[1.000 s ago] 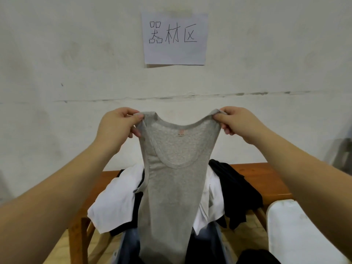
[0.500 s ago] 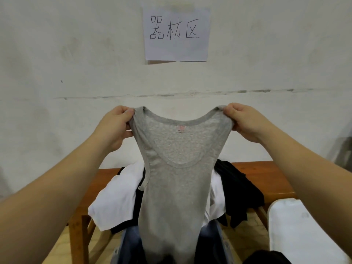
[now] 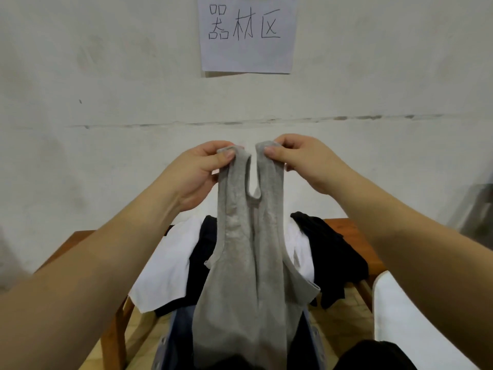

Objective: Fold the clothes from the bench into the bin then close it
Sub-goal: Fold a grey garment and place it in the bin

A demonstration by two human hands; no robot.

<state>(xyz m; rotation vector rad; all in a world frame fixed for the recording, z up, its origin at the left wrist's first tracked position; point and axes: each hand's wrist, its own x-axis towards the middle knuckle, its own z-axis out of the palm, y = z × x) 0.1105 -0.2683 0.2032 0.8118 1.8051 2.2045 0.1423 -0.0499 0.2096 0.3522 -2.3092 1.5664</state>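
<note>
Hands are meeting at chest height in front of the wall: the left hand (image 3: 198, 169) is pinching one shoulder strap of the grey tank top (image 3: 248, 263) between thumb and curled fingers, and the right hand (image 3: 301, 162) is pinching the other strap the same way. Both straps are standing almost side by side with only a narrow slit of neckline showing between them, so the garment is hanging doubled lengthwise, a crease running down its middle. Its lower part is dropping toward the bottom of the view, in front of the blue-grey bin (image 3: 170, 340), whose rim is showing on either side of the cloth; whether the hem is touching the bin I cannot tell.

Behind the hanging top, the wooden bench (image 3: 354, 231) is carrying the other clothes: a white garment (image 3: 165, 265) is spreading over its front edge on the left, and black clothes (image 3: 333, 257) are lying across and beside it, with one dark piece drooping over the edge on the right. A white flat surface (image 3: 400, 324), possibly the bin's lid, is sitting at the lower right, just beside the bench leg. On the pale wall (image 3: 106, 89) above the hands, a paper sign (image 3: 248, 33) with handwritten characters is hanging.
</note>
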